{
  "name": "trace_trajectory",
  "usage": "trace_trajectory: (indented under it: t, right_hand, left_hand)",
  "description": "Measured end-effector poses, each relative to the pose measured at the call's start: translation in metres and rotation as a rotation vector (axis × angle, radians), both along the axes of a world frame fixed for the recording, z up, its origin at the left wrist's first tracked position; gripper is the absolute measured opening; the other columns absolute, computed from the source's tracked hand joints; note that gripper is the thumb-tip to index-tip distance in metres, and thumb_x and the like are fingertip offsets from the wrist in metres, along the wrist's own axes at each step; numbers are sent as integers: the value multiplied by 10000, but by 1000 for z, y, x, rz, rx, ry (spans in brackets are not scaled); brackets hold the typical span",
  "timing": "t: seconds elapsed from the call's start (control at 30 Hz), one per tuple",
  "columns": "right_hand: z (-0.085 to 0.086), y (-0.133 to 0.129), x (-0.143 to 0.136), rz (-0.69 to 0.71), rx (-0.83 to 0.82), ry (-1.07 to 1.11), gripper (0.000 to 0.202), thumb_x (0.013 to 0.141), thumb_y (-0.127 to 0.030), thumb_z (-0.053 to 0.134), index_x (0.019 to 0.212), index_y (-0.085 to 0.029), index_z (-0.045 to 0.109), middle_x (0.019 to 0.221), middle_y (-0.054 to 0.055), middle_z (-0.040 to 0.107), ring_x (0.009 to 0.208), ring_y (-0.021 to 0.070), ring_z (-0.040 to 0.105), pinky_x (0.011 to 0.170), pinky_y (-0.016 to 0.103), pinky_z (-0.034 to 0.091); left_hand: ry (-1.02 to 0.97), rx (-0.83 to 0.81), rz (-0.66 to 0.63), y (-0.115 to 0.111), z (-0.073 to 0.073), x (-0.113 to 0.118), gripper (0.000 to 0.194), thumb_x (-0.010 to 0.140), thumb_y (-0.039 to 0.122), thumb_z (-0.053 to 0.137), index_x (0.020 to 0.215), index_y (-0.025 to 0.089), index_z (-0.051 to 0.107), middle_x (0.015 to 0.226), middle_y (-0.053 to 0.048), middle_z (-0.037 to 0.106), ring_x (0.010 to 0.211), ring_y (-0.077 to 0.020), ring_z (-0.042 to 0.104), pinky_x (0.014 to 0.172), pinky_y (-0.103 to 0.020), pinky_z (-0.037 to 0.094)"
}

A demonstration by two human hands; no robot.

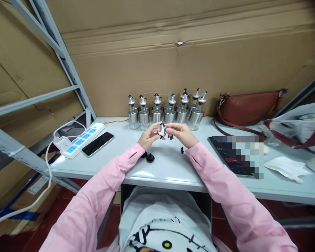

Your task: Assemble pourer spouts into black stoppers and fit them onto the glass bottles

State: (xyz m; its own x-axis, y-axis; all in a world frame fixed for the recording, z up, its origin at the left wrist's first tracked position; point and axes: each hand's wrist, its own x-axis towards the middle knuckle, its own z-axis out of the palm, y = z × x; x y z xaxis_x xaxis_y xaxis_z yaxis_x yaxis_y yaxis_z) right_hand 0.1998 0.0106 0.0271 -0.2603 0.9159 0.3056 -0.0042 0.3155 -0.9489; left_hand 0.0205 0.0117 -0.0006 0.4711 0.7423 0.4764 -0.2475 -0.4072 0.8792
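Note:
Over the middle of the table, my left hand (149, 137) is closed around a silver pourer top (161, 131) with a black tip. My right hand (182, 133) meets it from the other side, thumb and fingers pinched at the black tip. Whether those right fingertips also hold a separate small part is too small to tell. Below my left hand lies a round black cap (150, 158), with another dark piece partly hidden by the sleeve. Small black pieces (182, 150) lie near my right wrist. Behind the hands stand several glass-and-steel bottles (169, 114) with similar pourer tops.
At left are a white power strip (76, 148) with a plugged-in charger and a phone (98, 144). A tablet (231, 157), a white tissue (286, 168), a brown bag (243, 110) and a clear plastic bag lie at right. Cardboard (147, 63) stands behind the table.

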Motion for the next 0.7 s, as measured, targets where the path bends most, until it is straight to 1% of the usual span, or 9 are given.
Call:
trace_trajectory:
  t: [0.13, 0.2, 0.3, 0.33, 0.37, 0.43, 0.47, 0.6, 0.7]
  right_hand:
    - [1, -1, -2, -25, 65, -28, 406, 570, -479, 738, 823, -167, 681, 669, 7, 641, 557, 106, 494, 556, 277, 407]
    - [1, -1, -3, -20, 85, -24, 411, 574, -495, 731, 817, -170, 669, 668, 8, 643, 589, 122, 532, 582, 286, 427]
    - [1, -2, -4, -15, 91, -9, 420, 572, -511, 730, 814, -174, 658, 698, 17, 658, 645, 144, 575, 621, 300, 450]
    - [1, -2, -5, -17, 86, -7, 423, 569, -513, 731, 812, -175, 657, 705, 19, 661, 651, 147, 579, 623, 302, 452]
    - [1, -2, -5, -19, 79, -5, 424, 564, -513, 734, 808, -176, 657, 706, 19, 661, 649, 147, 578, 620, 302, 452]
    - [1, -2, -4, -26, 57, 1, 414, 556, -497, 747, 803, -175, 660, 704, 15, 660, 630, 137, 564, 603, 293, 441]
    - [1, -2, -3, -26, 43, 7, 404, 555, -480, 754, 802, -175, 661, 705, 13, 659, 618, 128, 552, 592, 285, 431]
    - [-1, 1, 1, 24, -42, 56, 347, 562, -409, 772, 793, -175, 662, 714, 1, 646, 611, 102, 524, 571, 254, 395]
    - [-4, 3, 4, 107, -181, 106, 342, 570, -403, 766, 817, -193, 659, 713, -10, 626, 635, 102, 533, 573, 243, 389]
  left_hand:
    - [6, 21, 15, 2, -2, 1, 587, 768, 346, 654, 1285, 208, 412, 1096, -91, 611, 814, -173, 651, 824, -359, 493]
    - [-14, 29, 19, 3, -4, 2, 659, 765, 347, 655, 1337, 234, 346, 1066, -69, 613, 819, -164, 639, 811, -349, 502]
    - [-38, 43, 26, 4, -7, 2, 778, 766, 337, 652, 1400, 286, 204, 996, -27, 616, 811, -149, 626, 789, -332, 511]
    - [-28, 49, 28, 4, -7, 2, 767, 771, 332, 646, 1398, 288, 207, 994, -26, 614, 804, -146, 627, 790, -332, 510]
    - [-10, 55, 29, 4, -7, 2, 725, 779, 328, 637, 1386, 279, 243, 1008, -33, 611, 796, -144, 630, 797, -336, 508]
    - [13, 58, 24, 3, -6, 1, 634, 787, 332, 626, 1340, 247, 330, 1044, -55, 603, 787, -147, 637, 806, -350, 509]
    - [9, 51, 20, 3, -5, 1, 620, 784, 337, 629, 1326, 237, 343, 1052, -62, 601, 795, -153, 637, 802, -356, 514]
    - [-53, -12, -27, 1, -1, 3, 756, 744, 348, 673, 1351, 243, 235, 992, -46, 618, 867, -184, 624, 759, -366, 545]
    - [-52, -65, -74, 0, 2, 4, 801, 723, 368, 691, 1352, 245, 211, 958, -41, 626, 895, -202, 619, 732, -366, 557]
